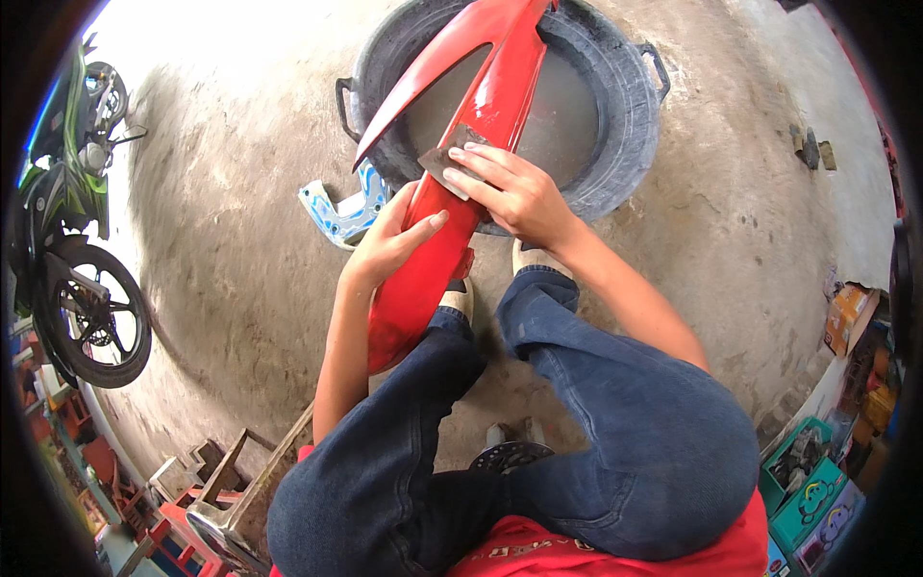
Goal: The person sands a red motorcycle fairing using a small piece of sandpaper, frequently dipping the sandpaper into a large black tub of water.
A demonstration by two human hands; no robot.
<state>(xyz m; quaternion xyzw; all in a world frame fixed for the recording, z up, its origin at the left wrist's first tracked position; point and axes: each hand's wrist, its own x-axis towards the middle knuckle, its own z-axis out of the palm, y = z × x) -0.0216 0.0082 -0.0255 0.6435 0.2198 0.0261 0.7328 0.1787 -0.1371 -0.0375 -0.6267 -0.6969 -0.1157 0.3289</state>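
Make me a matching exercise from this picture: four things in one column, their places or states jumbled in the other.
Column one:
1. left hand
2. right hand
3. round tub
4. motorcycle

Column two:
A. holds cloudy liquid
B. lies flat-fingered on a grey sheet
C. stands at the picture's far left
D. holds the red panel by its edge

Pairs: 1-D, 2-B, 3-A, 4-C

Black-and-green motorcycle (pixel 72 207) at far left, blue-and-white curved piece (pixel 338 221) lying on a stained concrete floor (pixel 221 260), small dark scraps (pixel 812 151) at upper right, wooden frame (pixel 272 478) at lower left, teal box (pixel 803 514) at lower right, orange-brown carton (pixel 846 313) above it.
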